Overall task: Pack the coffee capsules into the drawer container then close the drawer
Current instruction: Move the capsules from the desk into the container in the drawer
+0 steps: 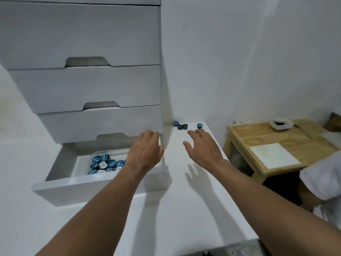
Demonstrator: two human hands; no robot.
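a tall white drawer unit (83, 37) stood at the far left on a white table (193, 209), its bottom drawer (92, 189) pulled open. a wooden side table (243, 133) sat to the right. the left hand (145, 150) hung over the drawer's right far corner, fingers bent down; i cannot tell if it held anything. the right hand (203, 146) was spread wide, empty, just near of four loose capsules (182, 126) by the far wall. many capsules in the drawer (105, 163) lay heaped.
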